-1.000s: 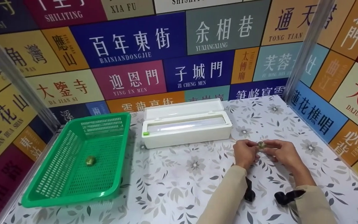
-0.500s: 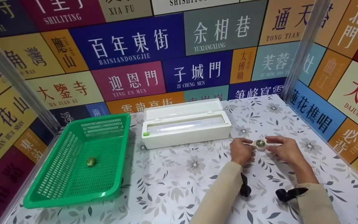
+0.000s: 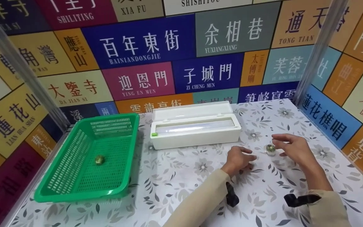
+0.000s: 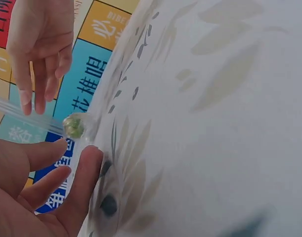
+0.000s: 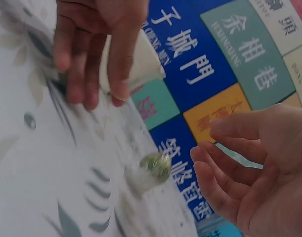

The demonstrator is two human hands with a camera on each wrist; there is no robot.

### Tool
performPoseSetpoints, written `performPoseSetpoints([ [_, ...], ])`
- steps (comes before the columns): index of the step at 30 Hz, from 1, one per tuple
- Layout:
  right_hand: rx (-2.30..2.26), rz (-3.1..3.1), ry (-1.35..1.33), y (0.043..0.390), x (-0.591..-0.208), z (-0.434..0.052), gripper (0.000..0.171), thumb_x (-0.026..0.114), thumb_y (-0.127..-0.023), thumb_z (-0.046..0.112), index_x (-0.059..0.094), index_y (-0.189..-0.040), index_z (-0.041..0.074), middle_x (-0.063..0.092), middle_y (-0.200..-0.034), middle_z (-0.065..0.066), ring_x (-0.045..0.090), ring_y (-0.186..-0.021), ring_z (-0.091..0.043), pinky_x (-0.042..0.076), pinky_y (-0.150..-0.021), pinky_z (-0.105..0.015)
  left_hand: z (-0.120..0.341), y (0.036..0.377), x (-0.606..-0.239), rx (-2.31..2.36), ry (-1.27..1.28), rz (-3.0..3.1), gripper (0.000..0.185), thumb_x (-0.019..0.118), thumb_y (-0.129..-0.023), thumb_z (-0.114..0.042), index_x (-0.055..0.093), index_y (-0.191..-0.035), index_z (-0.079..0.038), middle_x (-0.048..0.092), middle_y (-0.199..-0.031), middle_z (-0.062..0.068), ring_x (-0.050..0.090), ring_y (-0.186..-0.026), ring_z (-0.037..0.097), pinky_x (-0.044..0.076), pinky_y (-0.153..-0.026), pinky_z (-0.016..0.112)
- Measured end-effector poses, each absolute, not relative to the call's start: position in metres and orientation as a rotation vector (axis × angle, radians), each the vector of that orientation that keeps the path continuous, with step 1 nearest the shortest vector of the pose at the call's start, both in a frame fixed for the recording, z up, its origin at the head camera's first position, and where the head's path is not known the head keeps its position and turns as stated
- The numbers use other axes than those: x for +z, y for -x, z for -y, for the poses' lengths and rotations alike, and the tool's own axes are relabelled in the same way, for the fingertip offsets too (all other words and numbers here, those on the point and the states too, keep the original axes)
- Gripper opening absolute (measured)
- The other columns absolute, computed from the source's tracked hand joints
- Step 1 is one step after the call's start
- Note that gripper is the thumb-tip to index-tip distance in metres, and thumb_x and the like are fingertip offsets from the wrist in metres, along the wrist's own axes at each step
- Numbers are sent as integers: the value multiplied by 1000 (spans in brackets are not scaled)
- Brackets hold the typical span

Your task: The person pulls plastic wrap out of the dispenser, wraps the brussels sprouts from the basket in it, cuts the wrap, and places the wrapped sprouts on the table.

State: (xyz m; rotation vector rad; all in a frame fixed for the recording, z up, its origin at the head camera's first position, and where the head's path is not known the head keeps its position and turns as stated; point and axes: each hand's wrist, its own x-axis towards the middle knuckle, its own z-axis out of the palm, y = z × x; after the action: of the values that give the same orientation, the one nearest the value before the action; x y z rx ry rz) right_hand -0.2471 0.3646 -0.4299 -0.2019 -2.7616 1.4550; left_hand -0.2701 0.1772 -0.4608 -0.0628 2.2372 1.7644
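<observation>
A small round green item (image 3: 270, 148), wrapped in clear film, sits on the patterned tablecloth at the right in the head view. My right hand (image 3: 295, 148) hovers just beside it, fingers loosely bent and nothing between them. To its left, my left hand (image 3: 237, 159) is apart from it, fingers extended over the cloth. The right wrist view shows the green item (image 5: 155, 167) with loose film bunched around one side. Between both hands' fingertips, the same item (image 4: 74, 126) appears in the left wrist view.
A green plastic basket (image 3: 83, 198) at the left holds one small round greenish-brown item (image 3: 99, 160). Behind the hands stands a white cling-film dispenser box (image 3: 197, 138) with its lid raised. A wall of colored signs borders the table (image 3: 181, 186).
Both hands have let go of the wrapped green item, which now rests on the table. My left hand has drawn away to the left; the right hand stays near it.
</observation>
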Motion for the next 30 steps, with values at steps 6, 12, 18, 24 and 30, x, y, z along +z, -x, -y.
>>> performPoseSetpoints([
  [6,1433,2784,142,236,-413,-353,58,55,-100,48,57,-140,6,61,-134,-20,61,-87,7,58,-75,-23,-155,253,-445,1787,-52,-2181,6,66,-95,-11,71,-96,-7,71,-80,15,74,-78,42,62,-58,38],
  [12,1413,2783,47,232,-398,-325,53,56,-101,45,61,-136,6,66,-129,-17,62,-89,4,58,-73,-24,-134,242,-421,1691,-151,-2276,10,62,-98,-13,69,-99,-7,65,-77,1,75,-75,37,58,-50,31],
  [18,1376,2796,-39,230,-387,-298,45,53,-104,36,62,-134,4,64,-131,-22,66,-101,-14,57,-72,-22,-109,219,-401,1511,-317,-2401,12,60,-99,-16,70,-102,-9,65,-71,-3,69,-59,16,55,-46,27],
  [24,1367,2794,-118,230,-380,-282,44,53,-104,36,63,-133,5,65,-130,-22,66,-106,-22,57,-72,-21,-71,207,-394,1434,-425,-2479,12,61,-98,-15,69,-104,-9,71,-79,0,64,-55,10,52,-45,23],
  [30,1354,2768,-187,235,-378,-272,43,57,-102,38,65,-131,7,67,-129,-19,61,-94,-2,56,-72,-21,-27,221,-382,1364,-431,-2582,15,62,-98,-14,68,-108,-5,74,-95,9,61,-58,8,51,-45,21],
])
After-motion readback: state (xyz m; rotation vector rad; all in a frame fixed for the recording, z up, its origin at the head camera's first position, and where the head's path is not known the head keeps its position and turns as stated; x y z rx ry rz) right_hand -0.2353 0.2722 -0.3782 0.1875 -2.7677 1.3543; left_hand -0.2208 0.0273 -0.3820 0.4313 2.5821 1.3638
